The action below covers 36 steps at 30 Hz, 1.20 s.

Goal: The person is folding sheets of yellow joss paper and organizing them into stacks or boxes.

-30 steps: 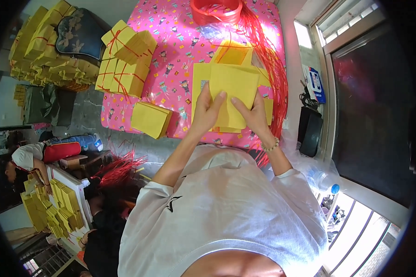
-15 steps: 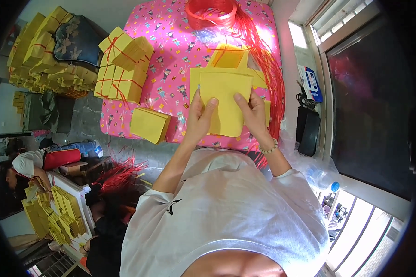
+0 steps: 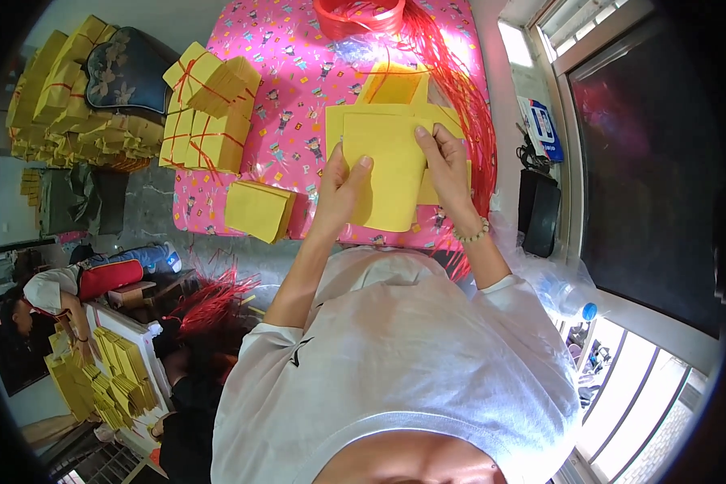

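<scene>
A stack of yellow paper sheets [image 3: 385, 169] is held over the near edge of the pink patterned table [image 3: 298, 97]. My left hand [image 3: 340, 194] grips its left edge with the thumb on top. On the stack's right side my right hand [image 3: 445, 165] presses fingers onto the top corner; a bead bracelet circles that wrist. More yellow sheets [image 3: 395, 89] lie under and behind the held stack.
A small loose yellow stack [image 3: 258, 211] lies at the table's near left. Tied yellow bundles [image 3: 208, 109] stand at the far left, with more bundles [image 3: 64, 105] piled beyond. Red string [image 3: 452, 89] trails from a red roll [image 3: 359, 12]. Another person [image 3: 52, 294] works at lower left.
The yellow stack has been drawn toward me and lifted off the pile on the table. Both hands have stayed on its edges, the right one shifting up to the top corner.
</scene>
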{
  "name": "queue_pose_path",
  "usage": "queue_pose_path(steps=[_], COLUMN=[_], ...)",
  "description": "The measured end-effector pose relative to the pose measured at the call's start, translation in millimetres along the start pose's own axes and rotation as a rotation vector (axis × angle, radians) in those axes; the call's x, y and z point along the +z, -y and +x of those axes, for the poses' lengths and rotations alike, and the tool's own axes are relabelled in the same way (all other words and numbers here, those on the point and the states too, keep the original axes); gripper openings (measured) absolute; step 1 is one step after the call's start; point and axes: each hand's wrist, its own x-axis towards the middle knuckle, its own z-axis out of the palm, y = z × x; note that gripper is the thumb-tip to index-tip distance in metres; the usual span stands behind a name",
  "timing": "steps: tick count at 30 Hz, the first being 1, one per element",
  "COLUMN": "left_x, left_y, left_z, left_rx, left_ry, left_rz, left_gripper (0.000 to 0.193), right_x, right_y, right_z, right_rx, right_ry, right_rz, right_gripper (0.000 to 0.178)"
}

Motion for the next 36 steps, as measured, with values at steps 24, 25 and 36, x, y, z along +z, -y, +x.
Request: queue_pose_path(steps=[24, 25, 36], left_x=[-12, -12, -14], left_y=[10, 9, 14], left_z=[8, 7, 9], left_rx=[-0.165, -0.168, -0.089], left_ry=[0.009, -0.001, -0.075], left_rz=[-0.02, -0.002, -0.015], left_gripper=[0.03, 0.029, 0.029], right_x=[-20, -20, -21], right_y=[-15, -16, -24], right_z=[-31, -31, -40], right_rx=[0.377, 0.377, 0.353], right_ry=[0.327, 0.328, 0.327], right_rz=[-0.212, -0.212, -0.276], right_gripper=[0.03, 0.03, 0.026])
